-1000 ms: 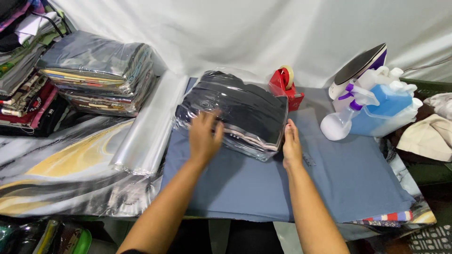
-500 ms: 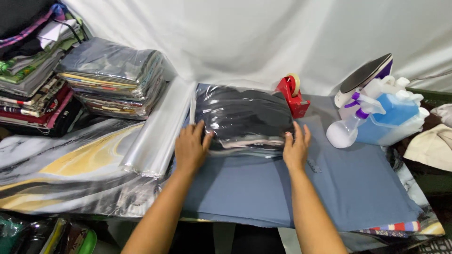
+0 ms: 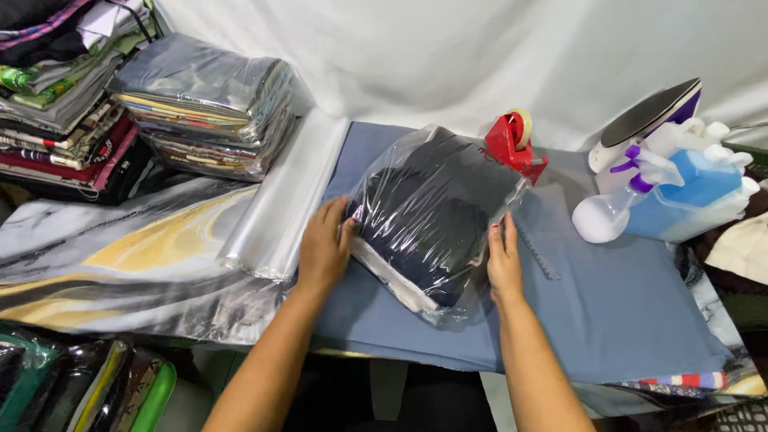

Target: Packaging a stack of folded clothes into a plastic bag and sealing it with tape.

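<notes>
The clear plastic bag of folded dark clothing (image 3: 436, 212) sits tilted on the blue-grey padded table (image 3: 624, 304), left hand (image 3: 324, 248) and right hand (image 3: 504, 260) pressing its sides, fingers together and flat. Red tape dispenser (image 3: 516, 144) just behind.

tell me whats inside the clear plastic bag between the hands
The clear plastic bag holds a folded dark navy garment with a pale edge along its lower side. Crinkled film and glare hide its type.

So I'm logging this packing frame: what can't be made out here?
Head view only:
- Dark garment: type unclear, folded inside glossy clear bag.
- Left hand fingertips: tucked behind the bag edge.
- Bagged stack: contents blurred by plastic glare.
- Iron: partly behind spray bottle.
</notes>
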